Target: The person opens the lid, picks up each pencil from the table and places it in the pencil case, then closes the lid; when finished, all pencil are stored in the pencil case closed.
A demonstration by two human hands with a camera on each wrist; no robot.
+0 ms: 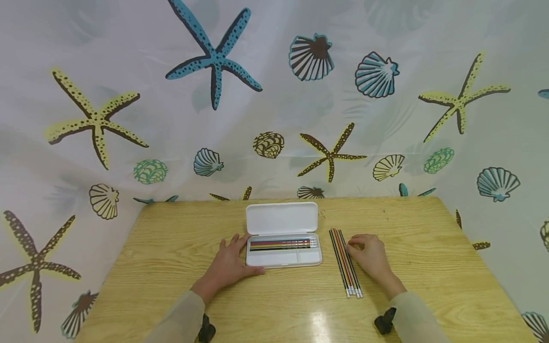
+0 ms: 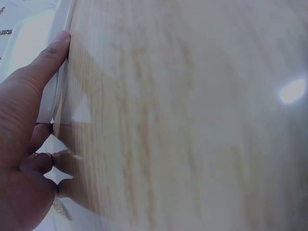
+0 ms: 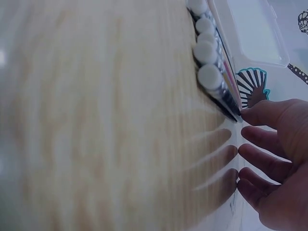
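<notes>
Left hand (image 1: 229, 264) in the head view, relaxed, fingers spread, rests against an open white plastic case (image 1: 272, 258) holding slim multicoloured pencils (image 1: 279, 244); right hand (image 1: 372, 257), loosely bent, grips nothing, touching dark, red and yellow pencils (image 1: 345, 262) right of it on the yellowish wooden desk (image 1: 274, 305). Left wrist: thumb along the case's edge! Right wrist: thumb meets the nearest pencil.

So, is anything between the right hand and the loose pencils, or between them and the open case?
Nothing visible. The right hand is beside the loose pencils, and only tabletop separates them from the case; the left hand is at its left end.
</notes>
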